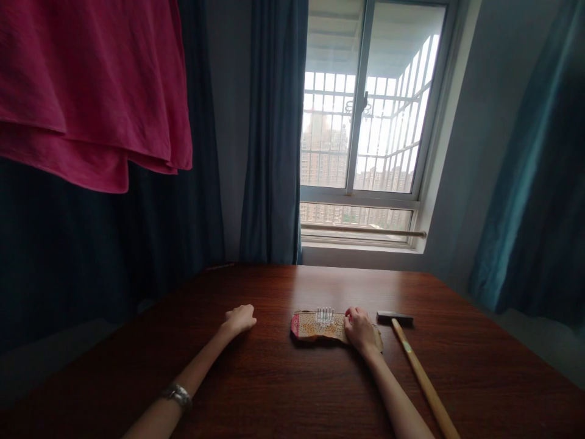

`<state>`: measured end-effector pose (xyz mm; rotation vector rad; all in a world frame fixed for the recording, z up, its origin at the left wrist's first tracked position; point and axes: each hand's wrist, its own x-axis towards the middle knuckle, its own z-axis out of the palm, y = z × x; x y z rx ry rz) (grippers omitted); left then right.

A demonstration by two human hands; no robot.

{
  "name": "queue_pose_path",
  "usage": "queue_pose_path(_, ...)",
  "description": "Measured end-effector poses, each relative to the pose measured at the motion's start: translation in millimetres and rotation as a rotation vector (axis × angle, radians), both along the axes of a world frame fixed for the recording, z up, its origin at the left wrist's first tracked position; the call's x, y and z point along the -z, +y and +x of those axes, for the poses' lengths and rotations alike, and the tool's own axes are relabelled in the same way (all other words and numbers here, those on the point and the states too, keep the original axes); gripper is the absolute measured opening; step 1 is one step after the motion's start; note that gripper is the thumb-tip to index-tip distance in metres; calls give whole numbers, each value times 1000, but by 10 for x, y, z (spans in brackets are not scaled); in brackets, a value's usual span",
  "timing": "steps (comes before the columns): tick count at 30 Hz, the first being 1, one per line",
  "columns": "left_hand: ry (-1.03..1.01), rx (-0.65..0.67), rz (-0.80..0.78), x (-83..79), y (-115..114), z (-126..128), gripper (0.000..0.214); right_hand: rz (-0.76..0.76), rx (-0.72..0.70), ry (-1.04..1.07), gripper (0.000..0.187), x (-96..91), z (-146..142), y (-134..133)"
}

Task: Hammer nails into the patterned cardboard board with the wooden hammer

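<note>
A narrow piece of wooden board (308, 329) lies on the table, its surface covered with many small dark dots and its left end pinkish red. Several nails (325, 315) stand upright in a cluster near its middle. My right hand (359, 329) is curled over the board's right part, gripping it. To the left of the board and apart from it, my left hand (241, 319) rests on the table with its fingers curled closed; the inside of that fist is hidden. A hammer with a dark head (395, 318) and long wooden handle lies just right of my right hand.
The brown wooden table (292, 390) reaches back to a wall with a barred window (361, 134). Blue curtains (274, 134) hang at both sides. A pink cloth (95, 91) hangs at the upper left, above the table's left side.
</note>
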<state>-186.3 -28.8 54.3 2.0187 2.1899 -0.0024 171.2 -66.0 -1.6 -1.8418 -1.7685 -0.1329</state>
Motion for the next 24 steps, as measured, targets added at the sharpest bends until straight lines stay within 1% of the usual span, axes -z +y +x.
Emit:
queue_pose_path(7, -30, -35, -29, -32, 66, -85, 26, 12, -3, 1, 17, 18, 7, 6)
queue_pose_path(12, -74, -48, -13, -29, 114, -169, 24, 16, -3, 7, 17, 21, 12, 11)
queue_pose_path(15, -112, -67, 6, 11, 154, -227, 21, 18, -5, 12, 16, 18, 13, 10)
queue_pose_path(19, -175, -45, -32, 108, 225, -306, 13, 19, -12, 20, 15, 8, 14, -2)
queue_pose_path(24, -318, -24, -75, 198, 254, -372, 19, 14, -7, 39, 16, -8, 3, -20)
